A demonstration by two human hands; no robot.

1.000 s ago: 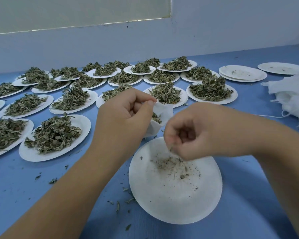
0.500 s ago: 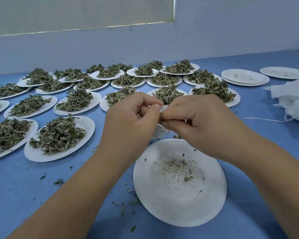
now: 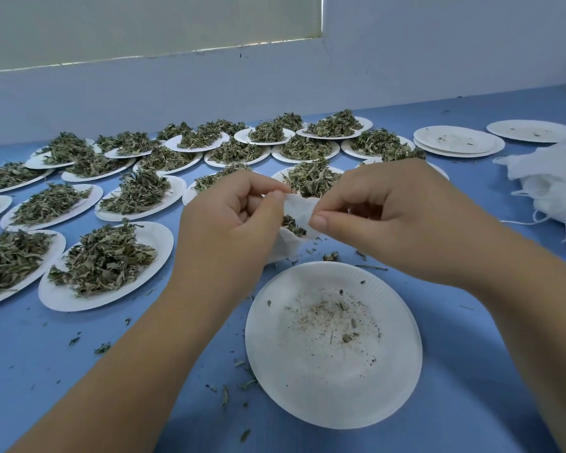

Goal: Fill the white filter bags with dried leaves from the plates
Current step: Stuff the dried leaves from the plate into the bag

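White gauzy filter bag sits between the left hand and right hand, each pinching one side of its mouth, just beyond the near-empty plate. It looks limp, light and easily spilled, so the rim seems the best hold. Dried leaves show inside. The left hand hides its lower part, so its fullness, and whether it touches the desk, are unclear.

The blue table bears leaf-heaped plates, a nearly empty plate, stacked empties, white bags and leaf bits.
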